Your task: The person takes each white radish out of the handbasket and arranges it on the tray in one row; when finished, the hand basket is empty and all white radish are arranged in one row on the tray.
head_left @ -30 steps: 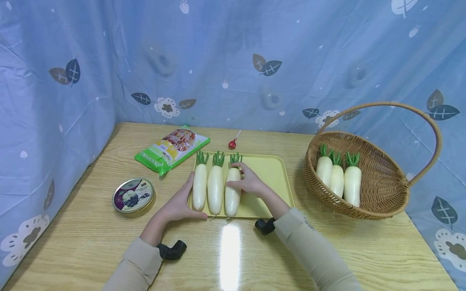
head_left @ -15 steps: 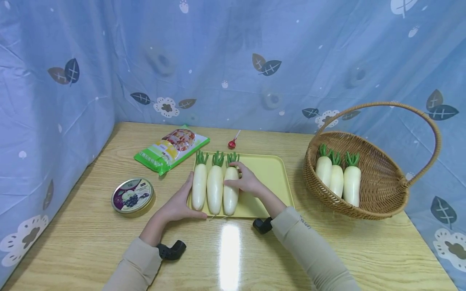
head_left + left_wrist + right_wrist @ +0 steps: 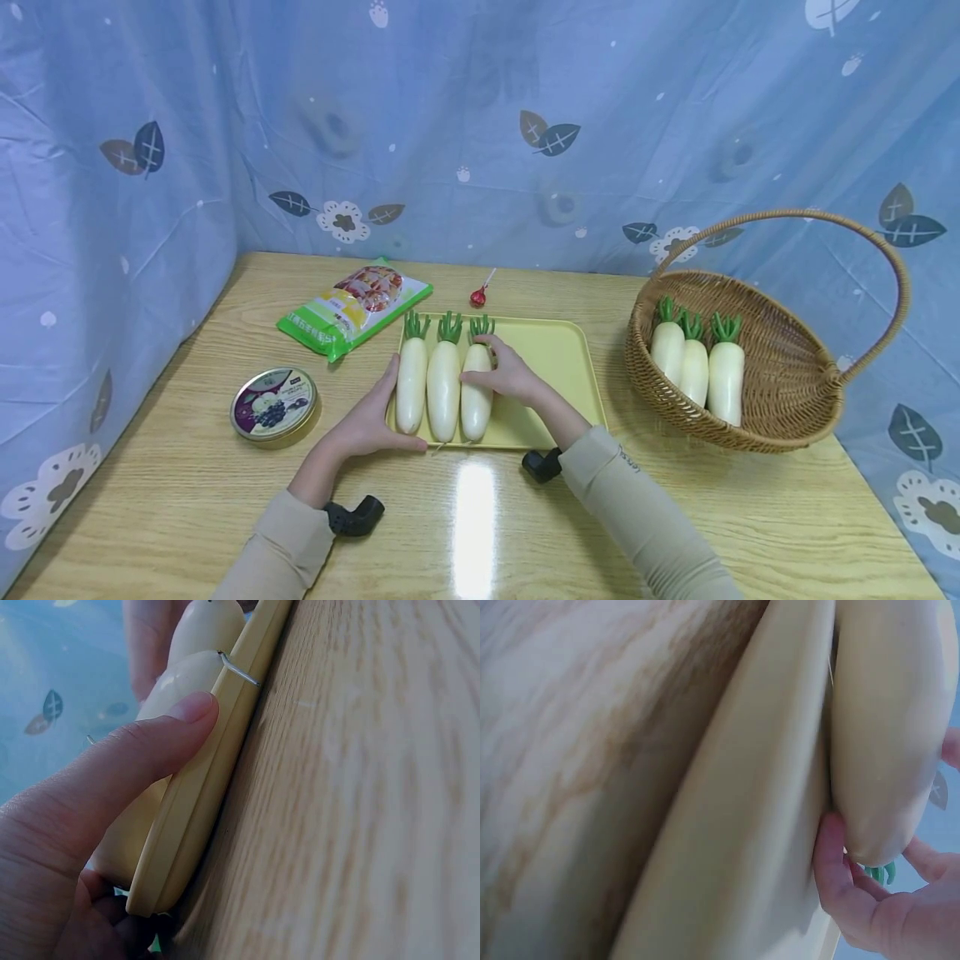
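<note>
Three white radishes with green stem tops lie side by side, stems away from me, on a yellow tray (image 3: 558,358). My right hand (image 3: 512,372) holds the rightmost radish (image 3: 476,408) near its stem end, thumb and fingers curled about its sides. The right wrist view shows fingertips against this radish (image 3: 889,712), low by the tray floor. At the tray's front left corner, my left hand (image 3: 367,427) holds the tray, its thumb along the front rim and its fingers by the left side. The leftmost radish (image 3: 410,387) lies just inside that hand; the middle radish (image 3: 444,392) is untouched.
A wicker basket (image 3: 795,375) with a tall handle stands at the right, with three more radishes (image 3: 725,383) inside. Behind the tray lie a red lollipop (image 3: 478,297) and a green food packet (image 3: 352,307). A round tin (image 3: 273,404) sits at the left.
My right hand has shifted the rightmost radish slightly left, closer to the middle one; over the last half second it has barely moved. The left hand and tray have stayed in place.
</note>
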`<state>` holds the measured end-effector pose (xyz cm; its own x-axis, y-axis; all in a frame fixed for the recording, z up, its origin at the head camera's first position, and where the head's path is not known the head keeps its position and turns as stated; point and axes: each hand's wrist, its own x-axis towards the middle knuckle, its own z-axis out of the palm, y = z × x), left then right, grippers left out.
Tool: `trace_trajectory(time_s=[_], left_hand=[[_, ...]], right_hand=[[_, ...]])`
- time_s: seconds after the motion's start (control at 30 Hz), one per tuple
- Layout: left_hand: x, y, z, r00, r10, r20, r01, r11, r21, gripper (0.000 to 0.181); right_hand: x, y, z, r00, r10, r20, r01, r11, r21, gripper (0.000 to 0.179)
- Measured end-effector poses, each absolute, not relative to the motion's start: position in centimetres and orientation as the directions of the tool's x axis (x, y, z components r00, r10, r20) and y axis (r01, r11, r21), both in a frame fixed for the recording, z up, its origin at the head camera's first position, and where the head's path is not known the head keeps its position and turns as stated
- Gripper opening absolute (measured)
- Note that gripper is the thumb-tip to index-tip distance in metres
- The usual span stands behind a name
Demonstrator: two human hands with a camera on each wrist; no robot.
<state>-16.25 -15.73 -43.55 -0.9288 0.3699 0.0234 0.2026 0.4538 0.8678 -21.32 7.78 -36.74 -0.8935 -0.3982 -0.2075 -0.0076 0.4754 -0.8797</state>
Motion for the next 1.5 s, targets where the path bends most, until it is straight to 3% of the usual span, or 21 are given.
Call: trace_trajectory(time_s=[0.07, 0.23, 0.47, 0.8, 1.0, 1.5], left_hand=[[-16.2, -15.7, -43.5, -0.929, 0.370, 0.024, 0.204, 0.456, 0.866, 0.136], [-16.1, -15.6, -43.2, -0.926, 0.378, 0.029, 0.213, 0.456, 0.864, 0.135], [-14.8, -14.8, -40.1, -0.924, 0.382, 0.016, 0.191, 0.423, 0.886, 0.128], [-16.1, -15.6, -43.3, -0.929, 0.370, 0.021, 0.207, 0.469, 0.859, 0.136], [-16.1, -15.6, -43.3, -0.929, 0.369, 0.020, 0.203, 0.464, 0.862, 0.138], [-16.2, -15.7, -43.5, -0.929, 0.370, 0.028, 0.210, 0.462, 0.862, 0.136]], right_hand=[[-20.8, 7.7, -35.8, -0.896, -0.400, -0.192, -0.028, 0.482, -0.876, 0.065], [-22.0, 8.2, -38.0, -0.903, -0.392, -0.176, -0.044, 0.492, -0.869, 0.067], [-22.5, 8.7, -38.4, -0.903, -0.379, -0.204, -0.012, 0.494, -0.869, 0.066], [-22.5, 9.6, -37.2, -0.903, -0.376, -0.210, 0.005, 0.480, -0.877, 0.068], [-22.7, 10.6, -36.4, -0.896, -0.388, -0.217, 0.035, 0.424, -0.905, 0.070], [-22.5, 13.2, -33.2, -0.903, -0.395, -0.170, -0.045, 0.479, -0.877, 0.067]])
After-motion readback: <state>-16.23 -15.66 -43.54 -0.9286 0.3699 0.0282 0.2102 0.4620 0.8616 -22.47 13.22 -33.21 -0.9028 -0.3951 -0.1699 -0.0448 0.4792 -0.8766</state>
